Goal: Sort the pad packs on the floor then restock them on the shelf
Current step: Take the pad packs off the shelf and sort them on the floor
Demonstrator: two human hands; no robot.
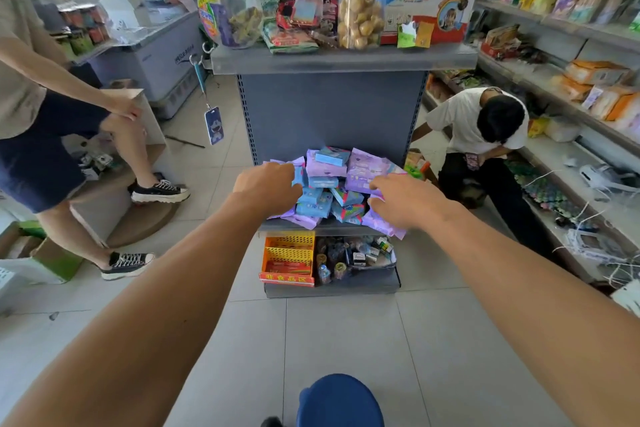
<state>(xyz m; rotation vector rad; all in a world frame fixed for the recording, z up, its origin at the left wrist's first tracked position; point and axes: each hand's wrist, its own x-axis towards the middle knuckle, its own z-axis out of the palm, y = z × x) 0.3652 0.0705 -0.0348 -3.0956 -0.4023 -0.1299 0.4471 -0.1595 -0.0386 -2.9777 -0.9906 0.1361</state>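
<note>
We see the pad packs (332, 187) heaped on the middle shelf (311, 226) of a grey end unit, purple and blue mixed. An orange basket (289, 255) sits on the tier below; a crouching person (485, 142) is near at right. Both our arms extend forward. Left hand (265, 189) lies on the heap's left edge; right hand (401, 201) touches purple packs. Whether either grip clamps a pack, we cannot tell.

Pad packs (329, 184) heaped on shelf (332, 226)

Both forearms are bare, with no sleeves, watch or rings visible.
</note>
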